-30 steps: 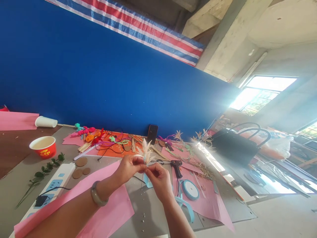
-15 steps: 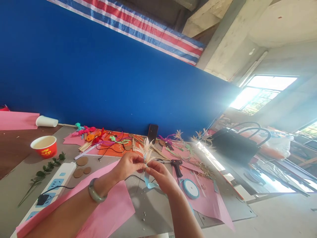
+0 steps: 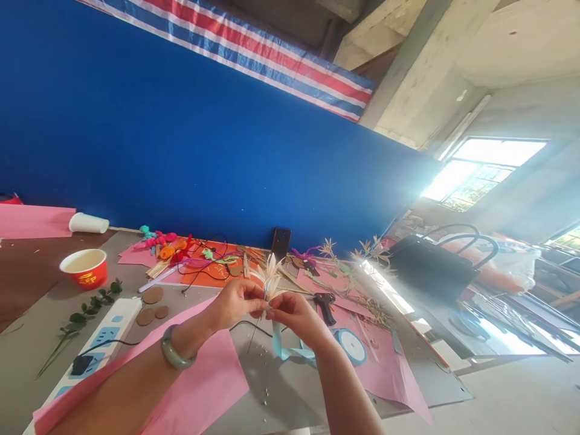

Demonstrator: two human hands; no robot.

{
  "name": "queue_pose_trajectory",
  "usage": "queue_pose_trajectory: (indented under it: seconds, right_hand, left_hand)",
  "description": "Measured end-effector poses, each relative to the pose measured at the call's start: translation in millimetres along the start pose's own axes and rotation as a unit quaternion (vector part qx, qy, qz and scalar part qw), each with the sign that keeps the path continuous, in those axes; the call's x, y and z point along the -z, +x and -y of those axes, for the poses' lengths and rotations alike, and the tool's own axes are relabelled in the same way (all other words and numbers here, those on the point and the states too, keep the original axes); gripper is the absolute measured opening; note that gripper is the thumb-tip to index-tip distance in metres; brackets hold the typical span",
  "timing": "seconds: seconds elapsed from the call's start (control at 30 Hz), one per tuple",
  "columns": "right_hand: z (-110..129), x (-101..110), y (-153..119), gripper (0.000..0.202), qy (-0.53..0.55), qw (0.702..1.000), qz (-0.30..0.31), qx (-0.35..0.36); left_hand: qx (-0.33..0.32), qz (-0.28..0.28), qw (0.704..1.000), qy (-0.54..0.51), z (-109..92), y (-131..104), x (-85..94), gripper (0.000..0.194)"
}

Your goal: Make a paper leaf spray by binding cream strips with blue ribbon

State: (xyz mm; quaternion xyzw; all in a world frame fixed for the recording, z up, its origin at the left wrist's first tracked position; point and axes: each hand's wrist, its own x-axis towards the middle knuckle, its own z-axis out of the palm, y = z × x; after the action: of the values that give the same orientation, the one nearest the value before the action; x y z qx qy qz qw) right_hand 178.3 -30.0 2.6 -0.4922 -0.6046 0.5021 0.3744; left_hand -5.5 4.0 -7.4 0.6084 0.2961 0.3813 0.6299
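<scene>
A pale, feathery flower (image 3: 270, 276) stands upright between my hands, its thin dark stem pointing down. My left hand (image 3: 242, 300), with a bangle on its wrist, pinches the flower's base. Close beside it, my right hand (image 3: 292, 314) has thumb and fingers pressed together on the light blue ribbon (image 3: 283, 350) where it meets the stem. From there the ribbon hangs down and runs right, behind my right wrist, towards the ribbon spool (image 3: 351, 347), which lies on pink paper. Small white beads (image 3: 265, 396) lie on the grey table below my hands.
A glue gun (image 3: 325, 307) lies right of my hands, near a propped phone (image 3: 281, 242). On the left are a red paper cup (image 3: 84, 269), a leafy sprig (image 3: 86, 312), a white power strip (image 3: 102, 344) and wooden discs (image 3: 153, 295). A black bag (image 3: 430, 266) stands at right.
My right hand has turned slightly and shifted a little at the stem. More ribbon now shows, hanging in a longer loop below my hands. The view has shifted slightly.
</scene>
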Motion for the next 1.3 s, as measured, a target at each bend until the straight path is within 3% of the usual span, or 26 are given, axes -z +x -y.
queue_pose_trajectory:
  seconds: [0.13, 0.3, 0.4, 0.53, 0.73, 0.87, 1.0, 1.17, 1.3]
  right_hand:
    - [7, -2, -9, 0.029, -0.045, 0.998, -0.027, 0.029]
    - [12, 0, -13, 0.037, 0.094, 0.992, 0.083, -0.023]
    - [9, 0, -9, 0.038, 0.154, 0.983, 0.092, -0.04]
    - [2, -1, -1, 0.026, 0.18, 0.973, 0.129, -0.062]
    - [6, 0, 0, 0.03, 0.182, 0.956, 0.206, -0.106]
    - [16, -2, -3, 0.025, 0.147, 0.967, 0.163, -0.13]
    - [19, -2, -5, 0.027, 0.099, 0.98, 0.137, -0.107]
    - [13, 2, -5, 0.032, 0.118, 0.983, 0.11, -0.083]
    - [11, -2, -6, 0.029, 0.104, 0.992, 0.041, -0.06]
  left_hand:
    - [0.002, 0.032, 0.999, -0.023, -2, 0, 0.2, 0.023]
    - [0.011, 0.079, 0.994, -0.071, -7, -4, -0.8, 0.025]
    - [0.021, 0.107, 0.99, -0.095, -12, -8, -1.6, 0.027]
    - [0.026, 0.136, 0.985, -0.101, -18, -13, -2.3, 0.026]
    - [0.038, 0.135, 0.984, -0.11, -22, -16, -0.5, 0.022]
    - [0.047, 0.127, 0.986, -0.101, -22, -16, 0.6, 0.021]
    - [0.054, 0.13, 0.985, -0.096, -22, -15, 0.7, 0.022]
    - [0.044, 0.103, 0.988, -0.103, -19, -11, 2.6, 0.026]
    - [0.029, 0.07, 0.993, -0.09, -18, -8, 3.0, 0.029]
